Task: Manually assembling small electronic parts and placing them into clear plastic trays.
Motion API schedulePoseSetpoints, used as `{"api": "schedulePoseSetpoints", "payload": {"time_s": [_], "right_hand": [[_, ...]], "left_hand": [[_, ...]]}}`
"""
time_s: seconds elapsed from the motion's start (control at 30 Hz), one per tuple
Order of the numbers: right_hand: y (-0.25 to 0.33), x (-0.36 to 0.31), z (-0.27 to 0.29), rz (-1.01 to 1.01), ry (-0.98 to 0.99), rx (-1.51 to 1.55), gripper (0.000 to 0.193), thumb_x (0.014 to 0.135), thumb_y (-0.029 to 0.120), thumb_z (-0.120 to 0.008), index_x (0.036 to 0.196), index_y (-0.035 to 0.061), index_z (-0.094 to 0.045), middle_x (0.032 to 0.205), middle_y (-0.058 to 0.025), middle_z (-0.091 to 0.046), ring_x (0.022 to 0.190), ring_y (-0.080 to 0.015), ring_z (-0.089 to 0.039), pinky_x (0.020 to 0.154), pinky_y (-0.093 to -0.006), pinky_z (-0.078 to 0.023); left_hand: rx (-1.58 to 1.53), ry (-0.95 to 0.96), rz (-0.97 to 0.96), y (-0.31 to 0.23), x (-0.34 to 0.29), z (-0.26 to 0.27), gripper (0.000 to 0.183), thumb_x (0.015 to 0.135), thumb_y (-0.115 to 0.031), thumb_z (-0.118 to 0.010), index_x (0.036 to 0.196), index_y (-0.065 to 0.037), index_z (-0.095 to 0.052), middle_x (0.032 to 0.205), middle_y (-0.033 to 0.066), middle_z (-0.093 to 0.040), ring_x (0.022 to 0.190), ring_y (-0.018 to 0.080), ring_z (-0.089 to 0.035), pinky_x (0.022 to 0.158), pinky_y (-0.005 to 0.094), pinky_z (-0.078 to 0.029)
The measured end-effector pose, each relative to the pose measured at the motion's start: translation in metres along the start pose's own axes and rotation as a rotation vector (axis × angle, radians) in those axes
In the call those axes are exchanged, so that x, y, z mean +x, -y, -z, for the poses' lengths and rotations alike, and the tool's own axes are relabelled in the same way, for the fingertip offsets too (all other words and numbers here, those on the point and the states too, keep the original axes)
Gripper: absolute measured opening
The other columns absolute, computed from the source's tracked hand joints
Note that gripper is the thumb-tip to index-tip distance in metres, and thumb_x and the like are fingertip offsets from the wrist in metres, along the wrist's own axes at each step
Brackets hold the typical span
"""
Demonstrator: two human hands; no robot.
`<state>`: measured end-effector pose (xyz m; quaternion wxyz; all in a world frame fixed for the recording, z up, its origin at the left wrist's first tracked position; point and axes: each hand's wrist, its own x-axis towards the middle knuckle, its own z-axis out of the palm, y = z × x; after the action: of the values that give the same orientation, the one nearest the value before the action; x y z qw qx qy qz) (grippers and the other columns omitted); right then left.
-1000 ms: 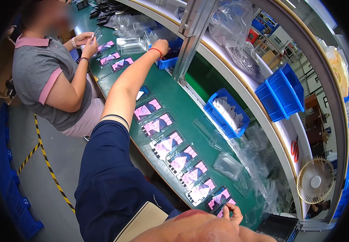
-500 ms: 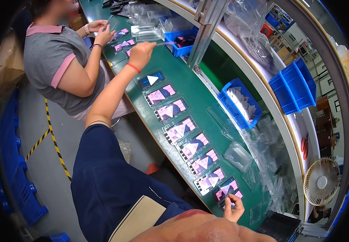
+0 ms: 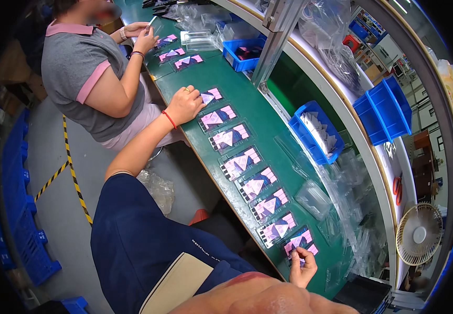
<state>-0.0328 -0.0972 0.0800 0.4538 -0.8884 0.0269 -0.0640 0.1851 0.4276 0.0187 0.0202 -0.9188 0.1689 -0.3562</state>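
Observation:
A row of clear plastic trays runs along the green table, each holding a pink-and-dark-blue printed card with a white triangular piece on top. My left hand, with a red band on its wrist, is bent over the far end of the row. Its fingers are closed at the left edge of the farthest pink-and-blue card. At the near end, my right hand pinches thumb and finger together over the lower edge of the nearest card. Whatever lies between those fingertips is hidden.
A co-worker sits at far left, both hands around a small clear piece, beside more cards. Blue bins hold dark pieces and white pieces. Clear trays line the right side; a fan stands beyond.
My left hand has come back from near the far blue bin to the farthest tray, which now shows pink printing. The right hand stays at the nearest card.

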Motion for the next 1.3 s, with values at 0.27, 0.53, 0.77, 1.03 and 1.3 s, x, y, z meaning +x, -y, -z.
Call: {"api": "schedulePoseSetpoints", "payload": {"time_s": [0.27, 0.53, 0.77, 1.03, 1.3], "right_hand": [[-0.015, -0.005, 0.003, 0.021, -0.043, 0.027, 0.011, 0.083, 0.004, -0.069, 0.091, -0.0038, -0.068, 0.076, -0.0073, -0.063, 0.070, -0.0137, -0.058, 0.065, -0.0262, -0.047], [-0.057, -0.030, 0.023, 0.202, -0.318, -0.463, 0.041, 0.085, 0.025, -0.068, 0.110, -0.0063, -0.059, 0.104, -0.0188, -0.059, 0.097, -0.0336, -0.054, 0.084, -0.0436, -0.043], [-0.101, -0.046, 0.047, 0.325, -0.364, -0.648, 0.087, 0.084, 0.069, -0.052, 0.131, -0.0044, -0.049, 0.130, -0.0276, -0.044, 0.118, -0.0429, -0.043, 0.099, -0.0531, -0.034], [-0.099, -0.038, 0.053, 0.450, -0.224, -0.553, 0.103, 0.067, 0.078, -0.062, 0.134, 0.0013, -0.049, 0.138, -0.0237, -0.042, 0.126, -0.0420, -0.038, 0.105, -0.0524, -0.027], [-0.101, -0.020, 0.052, 0.603, 0.143, -0.671, 0.105, 0.059, 0.082, -0.063, 0.141, 0.0182, -0.047, 0.153, -0.0189, -0.025, 0.142, -0.0440, -0.017, 0.109, -0.0669, -0.008]], "left_hand": [[-0.075, -0.009, 0.104, 0.001, 0.000, 0.016, 0.022, 0.081, -0.026, -0.070, 0.087, -0.005, -0.068, 0.091, 0.0089, -0.064, 0.085, 0.0252, -0.058, 0.073, 0.0366, -0.048], [-0.258, -0.354, 0.301, -0.089, -0.011, 0.050, 0.019, 0.078, -0.014, -0.071, 0.092, -0.003, -0.067, 0.094, 0.0116, -0.063, 0.089, 0.0297, -0.059, 0.077, 0.0397, -0.049], [-0.644, -0.351, 0.228, -0.256, -0.048, 0.090, 0.029, 0.076, -0.012, -0.072, 0.104, -0.006, -0.067, 0.114, 0.0139, -0.057, 0.102, 0.0341, -0.056, 0.086, 0.0435, -0.049], [-1.229, -0.187, -0.274, -0.356, -0.089, 0.106, 0.022, 0.086, -0.015, -0.068, 0.103, -0.001, -0.067, 0.098, 0.0138, -0.065, 0.068, 0.0265, -0.063, 0.058, 0.0351, -0.051], [-1.044, 0.268, -0.210, -0.408, -0.144, 0.058, 0.015, 0.085, -0.020, -0.066, 0.094, -0.006, -0.066, 0.078, 0.0079, -0.061, 0.071, 0.0262, -0.062, 0.065, 0.0365, -0.051]]}}
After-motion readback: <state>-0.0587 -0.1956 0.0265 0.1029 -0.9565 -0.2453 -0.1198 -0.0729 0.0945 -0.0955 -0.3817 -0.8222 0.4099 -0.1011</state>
